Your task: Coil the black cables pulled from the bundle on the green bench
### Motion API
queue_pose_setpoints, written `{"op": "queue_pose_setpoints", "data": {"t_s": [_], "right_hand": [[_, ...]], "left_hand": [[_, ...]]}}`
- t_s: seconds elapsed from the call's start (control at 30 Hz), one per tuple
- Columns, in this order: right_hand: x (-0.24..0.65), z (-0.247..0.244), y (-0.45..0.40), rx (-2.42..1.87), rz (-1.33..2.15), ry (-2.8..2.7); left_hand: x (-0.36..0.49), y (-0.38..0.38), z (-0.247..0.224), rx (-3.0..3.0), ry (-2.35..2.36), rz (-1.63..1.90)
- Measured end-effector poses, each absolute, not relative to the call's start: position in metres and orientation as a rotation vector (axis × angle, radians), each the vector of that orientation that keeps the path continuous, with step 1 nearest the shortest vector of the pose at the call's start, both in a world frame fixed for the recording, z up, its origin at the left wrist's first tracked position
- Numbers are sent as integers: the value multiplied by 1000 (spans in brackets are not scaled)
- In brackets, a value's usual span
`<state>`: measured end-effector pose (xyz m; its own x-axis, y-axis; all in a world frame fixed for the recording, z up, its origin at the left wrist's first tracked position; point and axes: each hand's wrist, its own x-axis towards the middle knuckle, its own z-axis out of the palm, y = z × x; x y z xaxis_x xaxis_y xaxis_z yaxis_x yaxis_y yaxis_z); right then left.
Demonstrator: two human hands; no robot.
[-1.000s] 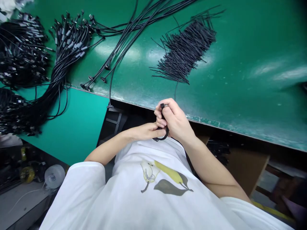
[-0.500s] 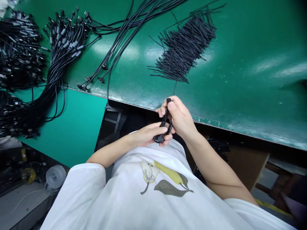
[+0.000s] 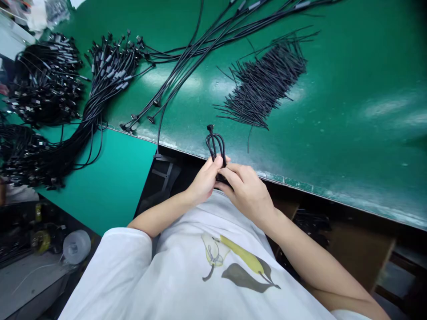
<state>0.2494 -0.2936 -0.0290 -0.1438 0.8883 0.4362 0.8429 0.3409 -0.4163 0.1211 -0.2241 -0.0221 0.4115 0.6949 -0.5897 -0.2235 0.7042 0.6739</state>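
Note:
A black cable [image 3: 218, 141], folded into a looped bundle, stands up out of my two hands at the table's near edge. Its black plug [image 3: 210, 128] points away from me, above the loops. My left hand [image 3: 207, 178] is closed round the bundle's lower part, thumb on top. My right hand [image 3: 245, 186] is closed against the same part, its fingertips pinching at the bundle beside the left thumb. The bundle's lower end is mostly hidden between the fingers. Beyond my hands, a heap of short black ties [image 3: 267, 82] lies on the green table [image 3: 350, 133].
Several long black cables [image 3: 187, 66] lie across the table, some ends reaching its front edge. At the left are a thick cable bunch [image 3: 96, 95] and a pile of cables with connectors [image 3: 50, 84]. A white spool [image 3: 76, 246] sits low at the left.
My right hand has moved down from the plug end to the bundle's lower part, beside the left hand. The bundle now stands with loops and plug upward. The view has shifted slightly.

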Motion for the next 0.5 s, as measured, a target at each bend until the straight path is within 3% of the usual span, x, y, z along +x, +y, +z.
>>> {"op": "queue_pose_setpoints", "data": {"t_s": [0.17,0.5], "right_hand": [[235,-36,-283,-1495,-144,-1981],[234,-16,-277,-1491,133,-1829]], "left_hand": [[125,-224,-24,610,1035,733],[124,-222,-37,881,1070,829]]}}
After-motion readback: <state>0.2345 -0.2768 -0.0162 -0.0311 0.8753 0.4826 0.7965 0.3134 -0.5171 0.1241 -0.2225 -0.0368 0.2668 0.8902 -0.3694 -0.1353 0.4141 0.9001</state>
